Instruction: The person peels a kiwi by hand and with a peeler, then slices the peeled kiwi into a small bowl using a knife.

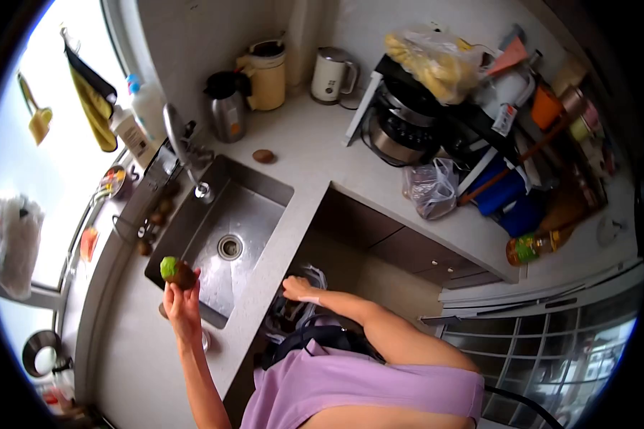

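Observation:
My left hand (184,304) is raised over the near corner of the sink (215,222). Its fingertips grip a kiwi (184,275), brown-skinned below, with bright green flesh bared at one end. My right hand (300,288) is lower, beyond the counter's front edge, above a plastic-lined bin (283,314). Its fingers are curled closed; what they hold, if anything, is hidden. Another brown kiwi (263,156) lies on the counter behind the sink. Several more brown roundish fruits (163,209) sit along the sink's window side.
A curved faucet (175,136) rises over the sink. Behind stand a steel thermos (225,107), a cream canister (266,75) and a white kettle (330,75). To the right are a cooker (401,129) under a rack, a plastic bag (433,187) and an oil bottle (533,247).

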### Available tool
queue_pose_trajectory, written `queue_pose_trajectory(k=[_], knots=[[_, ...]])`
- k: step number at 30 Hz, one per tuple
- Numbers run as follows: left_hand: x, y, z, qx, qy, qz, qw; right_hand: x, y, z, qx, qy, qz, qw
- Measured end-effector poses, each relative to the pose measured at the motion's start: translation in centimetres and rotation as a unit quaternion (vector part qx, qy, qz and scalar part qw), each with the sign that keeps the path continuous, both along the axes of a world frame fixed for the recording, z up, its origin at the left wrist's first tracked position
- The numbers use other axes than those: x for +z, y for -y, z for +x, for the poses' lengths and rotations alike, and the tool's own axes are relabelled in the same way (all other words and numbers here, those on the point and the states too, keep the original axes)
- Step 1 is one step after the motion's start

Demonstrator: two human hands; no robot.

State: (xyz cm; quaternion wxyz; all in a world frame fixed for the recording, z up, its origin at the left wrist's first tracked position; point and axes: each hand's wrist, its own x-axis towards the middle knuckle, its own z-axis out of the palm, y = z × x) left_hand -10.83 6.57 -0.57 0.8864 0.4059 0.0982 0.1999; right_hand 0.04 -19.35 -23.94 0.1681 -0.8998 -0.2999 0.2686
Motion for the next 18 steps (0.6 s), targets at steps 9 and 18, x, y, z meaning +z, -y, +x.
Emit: queue_pose_trajectory(k=[9,18], knots=[[-1.4,-1.4,0.4,-0.056,-0.013,0.015,0.998,2.2,-0.5,-1.9,0.073,-0.115,-0.149,0.979],[-3.2,-0.8,3.8,-0.107,-0.001,0.035,0.994,35.7,27.3,14.3,-0.278,0.201,0.388,0.856]])
